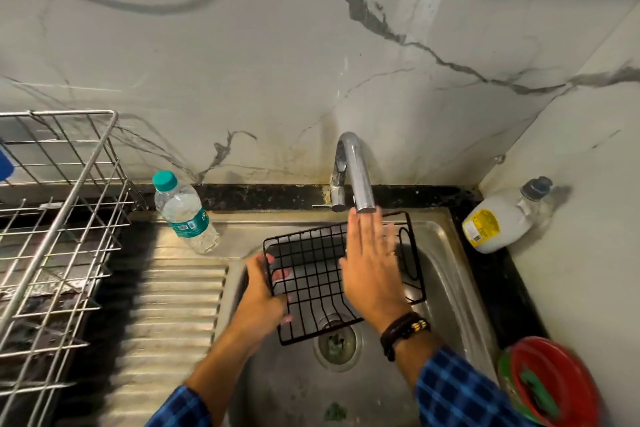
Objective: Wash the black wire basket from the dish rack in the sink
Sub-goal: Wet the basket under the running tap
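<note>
Left edge of the counter: a silver wire dish rack (59, 218) stands there, with something blue at its far left that I cannot identify. Just right of it, at the back edge of the ribbed steel drainboard (173, 305), a clear plastic water bottle with a teal cap (185, 215) leans toward the rack.

My left hand (261, 295) grips the left rim of the black wire basket (311, 267), thumb on top and fingers curled underneath, where they show through the mesh. The basket is held over the bowl of the stainless steel sink (450, 288), tilted, with its near corner above the round drain strainer (337, 343) and its far edge just below the curved chrome tap (356, 177). It is a shallow rectangular grid of black coated wire with an upturned rim and a looped wire piece at its right end.

My right hand (372, 267) lies flat over the mesh with fingers straight and together, holding nothing; its fingertips reach the tap spout. Motion blur keeps me from confirming contact with the wire. This hand covers the middle of the basket.

Back right corner of the counter: a white plastic bottle with a yellow label and dark cap (498, 222), tipped against the wall. Front right edge: a round red bowl (550, 378) holding a green pad.
</note>
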Demonstrator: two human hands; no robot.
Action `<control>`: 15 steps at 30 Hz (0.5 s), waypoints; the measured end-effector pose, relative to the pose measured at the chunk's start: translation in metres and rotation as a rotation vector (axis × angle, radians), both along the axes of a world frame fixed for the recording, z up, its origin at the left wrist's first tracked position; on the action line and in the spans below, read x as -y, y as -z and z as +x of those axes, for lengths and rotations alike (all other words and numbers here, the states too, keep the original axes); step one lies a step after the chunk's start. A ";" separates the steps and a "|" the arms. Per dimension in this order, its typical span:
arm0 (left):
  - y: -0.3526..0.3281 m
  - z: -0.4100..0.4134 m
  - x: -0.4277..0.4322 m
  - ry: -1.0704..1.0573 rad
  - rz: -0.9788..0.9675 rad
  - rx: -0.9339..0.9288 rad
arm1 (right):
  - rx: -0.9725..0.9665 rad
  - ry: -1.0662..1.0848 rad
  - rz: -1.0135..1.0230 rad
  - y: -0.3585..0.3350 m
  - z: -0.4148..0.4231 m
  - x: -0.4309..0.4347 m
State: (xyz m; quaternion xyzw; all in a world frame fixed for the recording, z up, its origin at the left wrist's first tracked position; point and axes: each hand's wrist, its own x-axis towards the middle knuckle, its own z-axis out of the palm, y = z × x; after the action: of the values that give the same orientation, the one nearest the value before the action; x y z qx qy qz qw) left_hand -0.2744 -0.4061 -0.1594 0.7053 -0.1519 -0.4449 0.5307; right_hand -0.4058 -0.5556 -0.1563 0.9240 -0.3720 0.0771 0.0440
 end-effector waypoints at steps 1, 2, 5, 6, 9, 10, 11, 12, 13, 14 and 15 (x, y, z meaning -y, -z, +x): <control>0.000 -0.003 0.004 -0.003 0.003 0.001 | 0.049 -0.019 0.083 0.005 0.003 -0.015; 0.001 -0.006 0.007 -0.010 -0.004 0.003 | 0.110 -0.027 0.158 0.008 0.005 -0.030; 0.003 -0.006 0.014 -0.027 -0.072 0.020 | 0.208 -0.033 0.432 0.007 0.003 -0.058; 0.002 -0.004 0.015 -0.021 -0.097 0.040 | 0.218 -0.057 0.565 0.005 0.002 -0.055; -0.010 0.003 0.015 0.070 -0.157 0.155 | 0.385 0.053 1.041 -0.004 0.001 -0.028; -0.015 0.005 0.015 0.105 -0.177 0.197 | 0.485 0.167 1.175 -0.009 -0.002 -0.014; -0.018 0.008 0.014 0.133 -0.184 0.232 | 0.597 0.292 1.301 -0.015 -0.006 0.000; -0.020 0.011 0.013 0.154 -0.179 0.265 | 0.711 0.402 1.411 -0.019 -0.013 0.013; -0.021 0.013 0.013 0.167 -0.166 0.290 | 0.818 0.496 1.480 -0.023 -0.021 0.023; -0.022 0.014 0.012 0.174 -0.155 0.311 | 0.926 0.580 1.513 -0.025 -0.027 0.031; -0.023 0.014 0.013 0.173 -0.149 0.329 | 1.040 0.650 1.497 -0.027 -0.029 0.036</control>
State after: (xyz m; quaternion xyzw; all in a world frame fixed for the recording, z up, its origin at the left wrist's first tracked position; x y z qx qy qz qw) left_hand -0.2606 -0.4193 -0.1364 0.7116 -0.3291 -0.3552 0.5091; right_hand -0.4352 -0.5920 -0.1289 0.4154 -0.5352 0.2035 -0.7068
